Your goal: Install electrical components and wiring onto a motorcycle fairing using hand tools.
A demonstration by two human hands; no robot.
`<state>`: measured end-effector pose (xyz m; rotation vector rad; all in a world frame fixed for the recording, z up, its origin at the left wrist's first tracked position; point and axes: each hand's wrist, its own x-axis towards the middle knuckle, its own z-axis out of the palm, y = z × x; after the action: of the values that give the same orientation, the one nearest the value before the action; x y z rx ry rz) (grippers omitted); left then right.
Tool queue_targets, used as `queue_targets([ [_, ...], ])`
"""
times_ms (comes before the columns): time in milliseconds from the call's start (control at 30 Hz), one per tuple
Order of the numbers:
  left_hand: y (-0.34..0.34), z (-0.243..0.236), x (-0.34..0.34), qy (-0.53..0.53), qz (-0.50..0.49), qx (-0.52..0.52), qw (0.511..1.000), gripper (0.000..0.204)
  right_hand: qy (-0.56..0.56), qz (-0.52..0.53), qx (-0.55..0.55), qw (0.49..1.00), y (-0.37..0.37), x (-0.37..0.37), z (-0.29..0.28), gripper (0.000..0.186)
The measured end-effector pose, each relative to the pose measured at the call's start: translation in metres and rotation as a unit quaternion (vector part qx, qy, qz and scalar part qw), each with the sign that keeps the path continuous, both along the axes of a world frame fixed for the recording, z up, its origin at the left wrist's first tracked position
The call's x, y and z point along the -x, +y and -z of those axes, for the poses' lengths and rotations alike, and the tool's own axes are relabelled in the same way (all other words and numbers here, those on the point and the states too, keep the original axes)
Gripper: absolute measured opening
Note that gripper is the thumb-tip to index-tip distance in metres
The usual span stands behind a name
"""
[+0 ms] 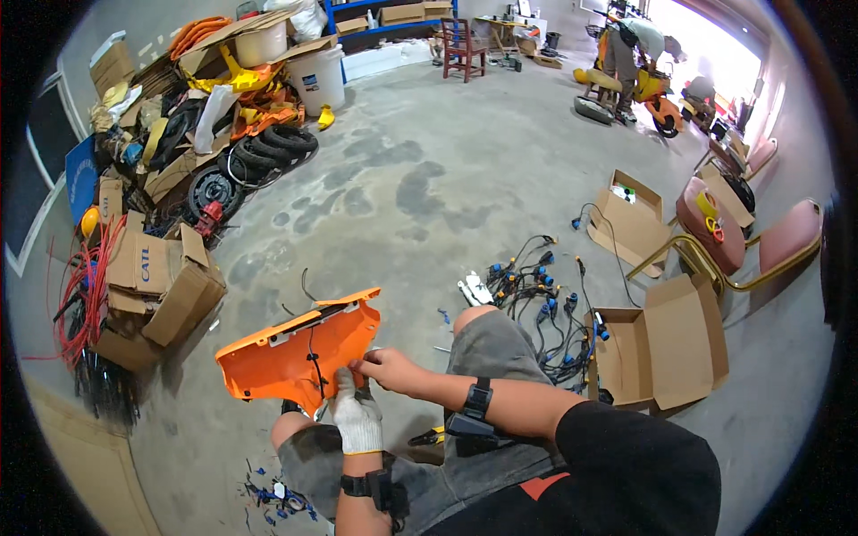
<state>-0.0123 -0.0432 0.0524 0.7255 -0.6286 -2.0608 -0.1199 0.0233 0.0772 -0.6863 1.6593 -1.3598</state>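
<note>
An orange plastic vehicle panel [268, 364] is held up in front of my knees, its hollow inner side facing me. A thin black cable [313, 359] runs down that inner side, and a dark strip lies along the upper edge. My left hand [357, 418], in a white knit glove, is closed on the panel's lower right part. My right hand [393, 370] is bare, its fingers pinched together at the panel's right edge beside the left fingertips. What lies between those right fingers is hidden. Yellow-and-black pliers [429, 436] show between my legs.
Blue and black scraps [279, 500] litter the floor at lower left. Black cables with blue connectors [541, 304] lie right of my knee, beside an open cardboard box [626, 357]. Padded chairs [710, 223] stand at right. Cartons [156, 268] and tyres [259, 156] crowd the left. A person [626, 58] bends over a scooter far off.
</note>
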Motion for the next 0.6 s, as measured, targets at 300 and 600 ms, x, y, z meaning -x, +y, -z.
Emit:
queue_targets([
  [300,0.012,-0.018,0.004,-0.006,0.011,0.019,1.0,0.038,-0.102,0.013,0.004,0.995,-0.003,-0.002,0.002,0.038],
  [600,0.012,-0.006,-0.008,0.077,0.062,-0.033,0.995,0.04,0.0,0.039,0.09,0.995,0.003,-0.013,0.001,0.033],
])
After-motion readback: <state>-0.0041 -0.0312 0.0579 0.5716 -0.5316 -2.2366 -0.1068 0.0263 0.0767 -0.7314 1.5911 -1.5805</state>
